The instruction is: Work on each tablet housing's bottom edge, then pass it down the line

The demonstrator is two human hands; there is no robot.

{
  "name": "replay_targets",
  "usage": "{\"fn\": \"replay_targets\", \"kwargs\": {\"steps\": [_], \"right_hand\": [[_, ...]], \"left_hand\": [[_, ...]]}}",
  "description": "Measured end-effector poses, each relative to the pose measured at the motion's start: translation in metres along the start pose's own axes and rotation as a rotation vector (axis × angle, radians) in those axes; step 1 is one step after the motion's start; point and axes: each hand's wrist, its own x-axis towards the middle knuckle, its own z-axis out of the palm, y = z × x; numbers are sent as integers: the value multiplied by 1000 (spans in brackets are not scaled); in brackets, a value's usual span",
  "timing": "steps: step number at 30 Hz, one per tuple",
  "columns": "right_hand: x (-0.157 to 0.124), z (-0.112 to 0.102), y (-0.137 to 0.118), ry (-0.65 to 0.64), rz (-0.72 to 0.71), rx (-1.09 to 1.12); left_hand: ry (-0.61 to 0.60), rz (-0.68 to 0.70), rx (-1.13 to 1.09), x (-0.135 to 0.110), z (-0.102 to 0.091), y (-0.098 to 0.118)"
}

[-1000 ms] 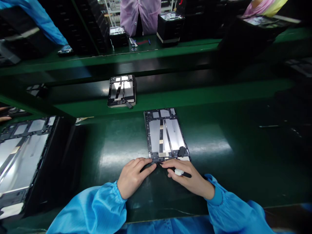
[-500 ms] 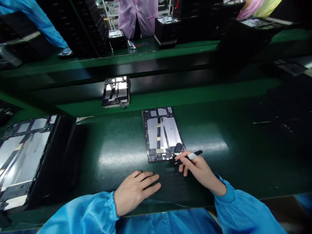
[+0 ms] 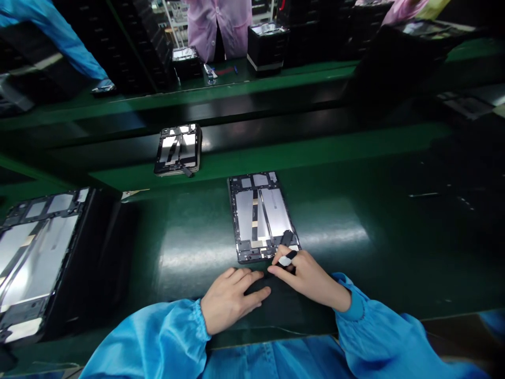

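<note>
An opened tablet (image 3: 263, 216), its silver battery plates and black ribbon cables bare, lies face-down on the green table in front of me. My right hand (image 3: 302, 273) is closed round a slim black tool with a white band (image 3: 287, 259), just at the tablet's near right corner. The tool's tip is hidden behind my fingers. Beside that hand, a small black piece (image 3: 287, 238) rests on the tablet's lower right part. My left hand (image 3: 232, 297) lies flat on the table, below the tablet, fingers apart and holding nothing.
Several stacked opened tablets (image 3: 178, 150) stand at the back, left of centre. A taller stack (image 3: 39, 252) rises at the left edge. Beyond a raised green ledge (image 3: 221, 87) are black stacks (image 3: 268, 50) and a person in a pink coat (image 3: 221, 26).
My right hand has moved left and turned, bringing the black tool nearer my left hand and more upright. My left hand has slid right and slightly up.
</note>
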Motion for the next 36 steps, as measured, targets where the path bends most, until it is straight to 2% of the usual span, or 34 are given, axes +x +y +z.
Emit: {"fn": "replay_targets", "kwargs": {"steps": [9,12,16,20,25,36], "right_hand": [[1,2,3,-11,6,23],[1,0,5,-7,36,205],[10,-13,-1,81,106,457],[37,-18,-11,5,165,467],[64,-4,-10,-75,233,440],[66,3,-10,-74,246,394]], "left_hand": [[-1,-15,-17,0,2,1],[17,-17,-24,0,3,2],[104,-30,-37,0,-4,-1],[211,-135,16,-3,-13,-15],[228,-187,52,-6,-11,-28],[276,-204,24,-6,-7,-28]]}}
